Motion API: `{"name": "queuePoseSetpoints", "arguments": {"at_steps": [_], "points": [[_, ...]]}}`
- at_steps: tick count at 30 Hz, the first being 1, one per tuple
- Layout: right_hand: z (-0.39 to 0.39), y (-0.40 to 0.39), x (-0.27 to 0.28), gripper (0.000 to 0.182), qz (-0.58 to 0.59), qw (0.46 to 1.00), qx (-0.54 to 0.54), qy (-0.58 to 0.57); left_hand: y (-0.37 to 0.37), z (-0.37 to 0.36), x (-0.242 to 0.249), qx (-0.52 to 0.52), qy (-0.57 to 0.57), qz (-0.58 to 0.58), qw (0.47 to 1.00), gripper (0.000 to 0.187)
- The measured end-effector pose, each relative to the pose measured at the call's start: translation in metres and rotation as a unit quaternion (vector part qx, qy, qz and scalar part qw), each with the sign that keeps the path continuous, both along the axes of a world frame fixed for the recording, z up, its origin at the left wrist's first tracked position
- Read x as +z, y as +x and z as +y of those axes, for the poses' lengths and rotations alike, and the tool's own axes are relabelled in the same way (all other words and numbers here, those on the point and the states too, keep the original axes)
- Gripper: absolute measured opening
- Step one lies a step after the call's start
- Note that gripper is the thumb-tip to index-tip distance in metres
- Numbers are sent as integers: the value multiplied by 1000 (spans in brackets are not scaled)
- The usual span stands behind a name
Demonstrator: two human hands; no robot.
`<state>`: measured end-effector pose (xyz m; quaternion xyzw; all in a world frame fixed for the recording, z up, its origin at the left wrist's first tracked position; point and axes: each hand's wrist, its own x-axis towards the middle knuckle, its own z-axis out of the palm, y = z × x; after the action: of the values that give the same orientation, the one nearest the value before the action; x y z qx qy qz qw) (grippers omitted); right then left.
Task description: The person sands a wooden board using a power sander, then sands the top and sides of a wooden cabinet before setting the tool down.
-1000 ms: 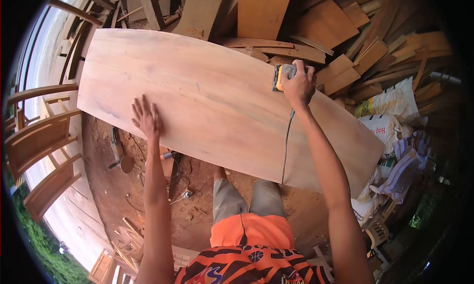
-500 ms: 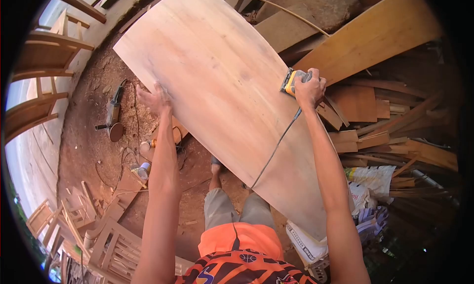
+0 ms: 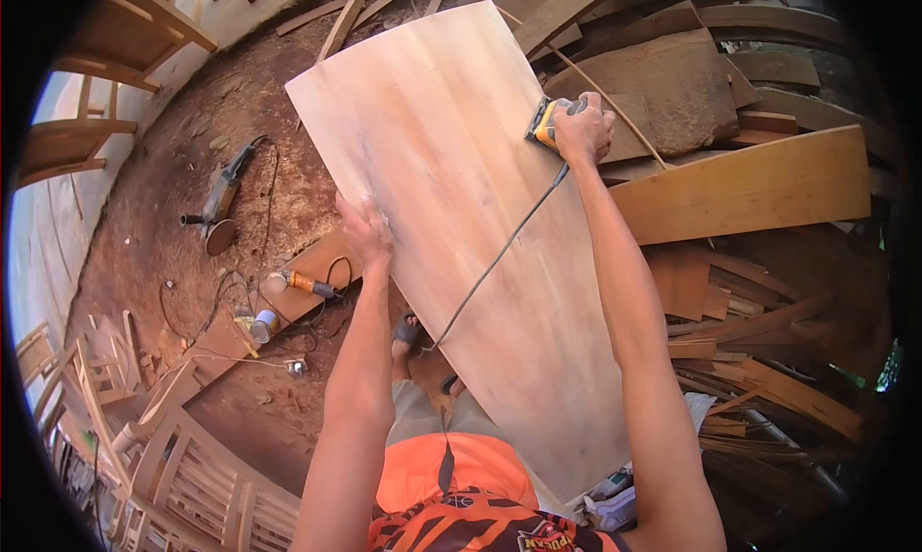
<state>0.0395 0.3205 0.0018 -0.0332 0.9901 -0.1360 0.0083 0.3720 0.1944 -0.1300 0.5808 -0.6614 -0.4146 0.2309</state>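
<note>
the right hand (image 3: 583, 128) is closed around a yellow and grey sander (image 3: 549, 120), fingers wrapped over its top so that most of the tool's body is hidden. the sander sits pressed flat on a wide pale wooden board (image 3: 461, 216), close to the board's right edge and toward its far end. a dark power cord (image 3: 499, 254) leaves the sander below the wrist and runs slack across the board's face down toward the person's legs.

the left hand (image 3: 365, 228) lies open on the same board, palm down with fingers spread, at the near left edge; it grips nothing, only rests against the wood. the two hands are well apart, with bare board between them.

the board slants from the top of the view down past the person's orange shirt (image 3: 451, 475). to its right lies a heap of stacked wooden planks (image 3: 759, 187) and offcuts. on the dirt floor (image 3: 182, 206) to the left lies an angle grinder (image 3: 219, 206) with its disc down, and nearer, what looks like a second small power tool with an orange handle (image 3: 300, 283), though it is too small to tell for sure. wooden chair frames (image 3: 106, 53) stand at the far left edge.
</note>
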Motion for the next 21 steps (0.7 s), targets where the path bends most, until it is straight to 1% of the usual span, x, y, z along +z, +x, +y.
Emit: {"name": "queuePoseSetpoints", "arguments": {"at_steps": [2,4,8,12,14,16,17,19,21], "points": [[-32,-12,1,55,9,1000,12,-14,-1,0,3,1,-19,9,1000,62],[-60,-28,-2,56,5,1000,27,-7,-3,1,10,8,2,-18,1000,61],[-111,-51,-2,57,-1,999,53,5,-4,-1,15,14,14,-2,1000,60],[-156,-73,-1,56,-11,997,71,-19,2,4,-3,11,8,-19,1000,61],[-176,-83,4,54,-17,996,86,-26,0,4,0,11,3,-37,999,61],[-195,-98,1,53,-22,996,89,-19,-4,1,13,11,52,-54,997,63],[-206,-105,0,52,-15,995,93,-16,-7,-2,16,12,50,-58,997,63],[-220,-114,-3,51,-6,994,106,-17,-4,1,16,22,83,-38,996,63],[-234,-117,-8,50,-4,992,123,-15,-2,1,11,23,66,-45,997,63]]}}
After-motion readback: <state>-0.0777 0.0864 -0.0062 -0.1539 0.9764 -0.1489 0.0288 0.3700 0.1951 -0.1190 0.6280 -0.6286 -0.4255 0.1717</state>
